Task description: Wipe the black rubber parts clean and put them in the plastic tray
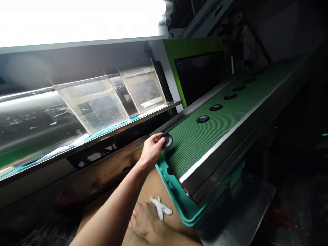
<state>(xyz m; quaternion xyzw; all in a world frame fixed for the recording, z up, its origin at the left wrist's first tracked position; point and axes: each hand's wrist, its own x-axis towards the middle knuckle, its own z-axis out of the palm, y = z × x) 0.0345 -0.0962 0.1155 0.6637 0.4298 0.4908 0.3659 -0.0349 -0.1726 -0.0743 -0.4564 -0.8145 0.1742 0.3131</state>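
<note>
My left hand (153,147) reaches out at the near end of the green conveyor belt (202,145). Its thumb and fingers pinch the rim of a black round dish-shaped part (168,140), held tilted above the belt. Several similar black parts lie in a line along the belt, the nearest round part (203,119) just beyond my left hand. Lower down, my right hand (146,218) is closed near the brown cardboard surface (151,184), its fingertips hidden. Beside its knuckles is a crumpled white piece (161,207); whether the two touch is unclear.
A teal plastic bin (189,222) stands under the belt's near end. The belt's metal side rail (220,143) runs away to the right. On the left is a machine with clear panels (94,106) and a green-framed dark window (202,75). A bright lamp (77,20) hangs above.
</note>
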